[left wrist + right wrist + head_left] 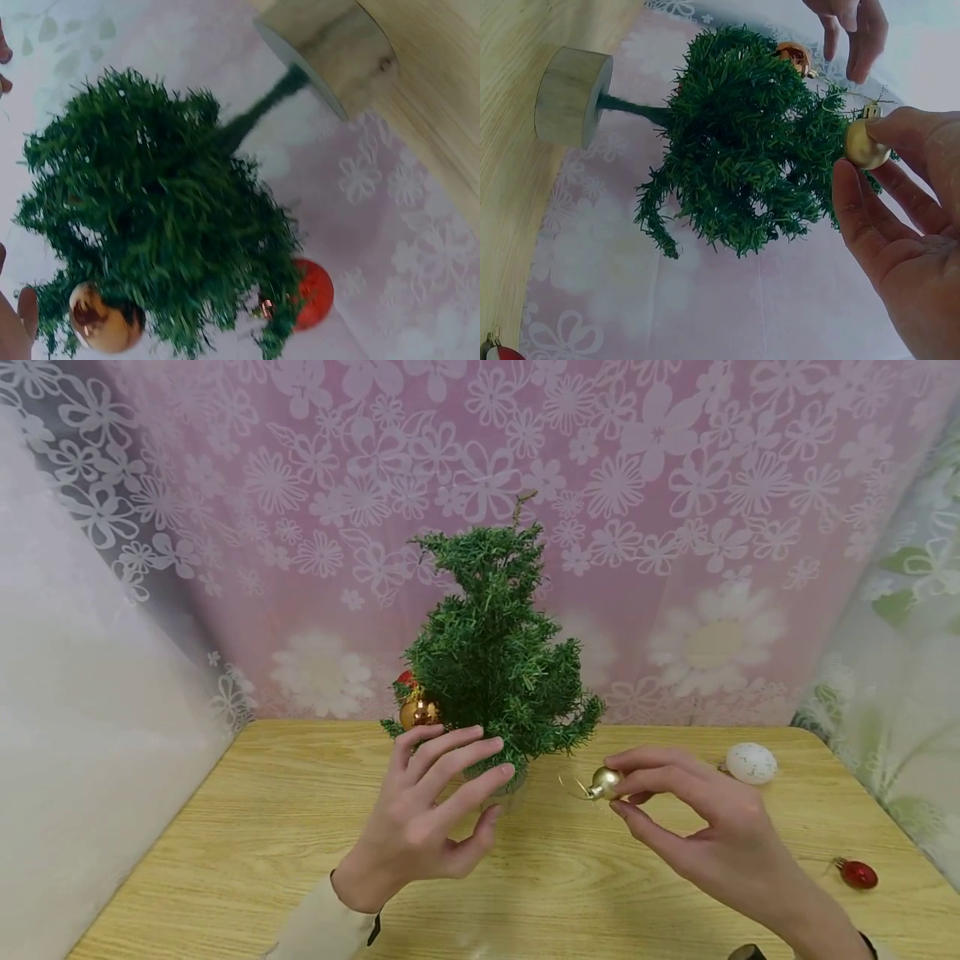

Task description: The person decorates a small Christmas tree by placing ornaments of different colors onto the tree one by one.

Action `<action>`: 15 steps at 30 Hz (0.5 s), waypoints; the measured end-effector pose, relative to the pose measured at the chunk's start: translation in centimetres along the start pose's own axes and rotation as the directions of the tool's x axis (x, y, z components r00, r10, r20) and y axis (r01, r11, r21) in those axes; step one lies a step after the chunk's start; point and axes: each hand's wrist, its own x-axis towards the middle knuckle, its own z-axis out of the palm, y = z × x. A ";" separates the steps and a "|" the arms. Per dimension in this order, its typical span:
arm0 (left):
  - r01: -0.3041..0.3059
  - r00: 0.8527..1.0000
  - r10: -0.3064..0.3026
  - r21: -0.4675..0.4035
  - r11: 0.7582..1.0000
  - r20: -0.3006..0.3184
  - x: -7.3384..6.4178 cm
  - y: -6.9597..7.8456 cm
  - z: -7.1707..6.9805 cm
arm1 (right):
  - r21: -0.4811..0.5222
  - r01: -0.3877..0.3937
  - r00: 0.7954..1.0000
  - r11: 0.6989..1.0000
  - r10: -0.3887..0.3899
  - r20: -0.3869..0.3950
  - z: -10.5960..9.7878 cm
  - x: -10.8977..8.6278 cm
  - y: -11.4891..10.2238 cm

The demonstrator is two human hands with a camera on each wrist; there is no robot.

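Observation:
A small green artificial Christmas tree (pixel 498 643) stands on the table in a round wooden base (pixel 574 97). My right hand (pixel 697 818) pinches a small gold bauble (pixel 606 782) between thumb and fingers, right of the tree; its thin hanging loop points left. In front of the tree's lower left branches, my left hand (pixel 438 806) is held up with spread fingers and nothing in its grip. A shiny copper-gold bauble (pixel 420 712) hangs on the tree's left side, just beyond my left fingertips. Behind it hangs a red bauble (pixel 313 294), mostly hidden by branches in the head view.
On the wooden table (pixel 300 802), a white speckled egg-shaped ornament (pixel 751 763) lies at the right rear. A red ornament (pixel 858 873) lies nearer the right edge. A dark round object (pixel 746 952) shows partly at the bottom. Floral curtains (pixel 337 527) surround the table's back and sides.

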 end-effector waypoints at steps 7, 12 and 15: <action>0.057 0.996 -0.055 -0.020 0.998 0.076 0.3 0.8 0.7 | -0.049 0.043 0.999 0.998 -0.043 -0.002 0.9 0.2 -0.7; 0.085 0.991 -0.083 -0.019 0.996 0.107 0.3 1.1 1.0 | -0.072 0.066 0.998 0.995 -0.066 0.002 1.5 0.4 -1.1; 0.092 0.988 -0.089 -0.022 0.995 0.123 0.3 1.2 1.1 | -0.077 0.088 0.996 0.993 -0.088 0.003 1.8 0.4 -1.3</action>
